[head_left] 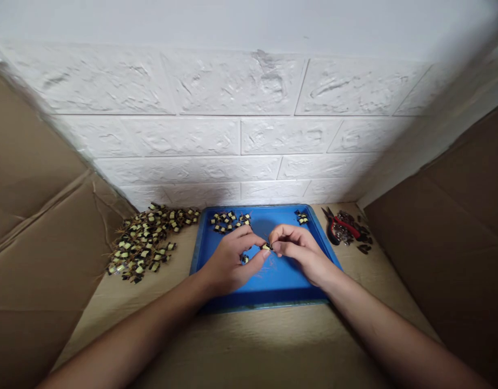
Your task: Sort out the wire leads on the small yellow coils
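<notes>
Over the blue tray (301, 281), my left hand (236, 256) pinches a small yellow-and-black wound coil (266, 247) between thumb and fingertips. My right hand (299, 248) is closed at the coil's right end, its thumb and forefinger pinching the thin copper-coloured wire (270, 237) that sticks up there. Another such coil (244, 259) lies in the tray beneath my left hand, partly covered by it. Thin reddish wire scraps (267, 268) are scattered on the tray floor just below the held coil.
Several coils (228, 219) sit at the tray's back left, a few more (301, 217) at its back right. A large coil heap (145, 243) lies left of the tray. Red-handled pliers (346, 226) rest on small dark pieces (364, 248) at right. Cardboard panels (447, 216) flank the table.
</notes>
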The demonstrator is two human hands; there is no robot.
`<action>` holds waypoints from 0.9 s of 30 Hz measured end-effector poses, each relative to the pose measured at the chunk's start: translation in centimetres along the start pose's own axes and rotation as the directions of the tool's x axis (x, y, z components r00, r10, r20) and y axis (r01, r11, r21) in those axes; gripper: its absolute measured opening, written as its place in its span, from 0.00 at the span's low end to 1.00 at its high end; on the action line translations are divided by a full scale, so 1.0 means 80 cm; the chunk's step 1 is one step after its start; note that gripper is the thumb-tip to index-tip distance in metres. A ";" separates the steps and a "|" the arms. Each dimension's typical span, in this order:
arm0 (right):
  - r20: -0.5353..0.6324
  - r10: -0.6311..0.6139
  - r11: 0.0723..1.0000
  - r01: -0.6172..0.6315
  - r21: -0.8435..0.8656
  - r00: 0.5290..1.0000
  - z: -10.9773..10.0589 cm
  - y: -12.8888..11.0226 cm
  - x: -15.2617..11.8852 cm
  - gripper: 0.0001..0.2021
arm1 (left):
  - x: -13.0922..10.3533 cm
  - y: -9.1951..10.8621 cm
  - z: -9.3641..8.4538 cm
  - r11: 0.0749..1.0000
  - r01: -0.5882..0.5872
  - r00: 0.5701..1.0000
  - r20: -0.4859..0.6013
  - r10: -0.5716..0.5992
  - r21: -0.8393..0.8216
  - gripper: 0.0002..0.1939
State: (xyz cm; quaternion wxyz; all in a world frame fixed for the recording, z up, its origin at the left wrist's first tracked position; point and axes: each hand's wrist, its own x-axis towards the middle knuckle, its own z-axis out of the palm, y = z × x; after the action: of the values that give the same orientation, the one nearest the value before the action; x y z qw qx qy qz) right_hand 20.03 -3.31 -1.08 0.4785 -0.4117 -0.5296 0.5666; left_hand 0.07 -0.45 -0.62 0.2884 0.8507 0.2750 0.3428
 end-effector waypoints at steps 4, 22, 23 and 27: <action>0.001 0.027 1.000 -0.027 0.000 1.000 0.000 -0.001 0.001 0.03 | -0.001 -0.001 0.001 1.000 -0.010 1.000 -0.001 0.010 0.011 0.06; 0.059 0.037 0.999 -0.037 0.007 0.998 0.000 0.000 0.002 0.02 | 0.005 0.009 -0.009 0.993 0.059 0.995 0.088 -0.050 -0.100 0.13; 0.066 0.033 0.999 -0.035 0.022 0.997 0.000 0.000 0.002 0.02 | 0.005 0.009 -0.009 0.992 0.059 0.995 0.092 -0.048 -0.115 0.13; 0.073 0.000 0.997 -0.006 0.074 0.997 -0.002 -0.001 0.000 0.08 | 0.006 0.006 -0.010 0.982 0.052 0.993 0.110 -0.032 -0.181 0.14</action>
State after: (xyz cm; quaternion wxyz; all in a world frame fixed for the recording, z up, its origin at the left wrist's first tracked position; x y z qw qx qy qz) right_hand 20.16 -3.27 -1.00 0.4732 -0.3735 -0.5245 0.6012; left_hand -0.10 -0.19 0.37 0.3867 0.8316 0.2444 0.3147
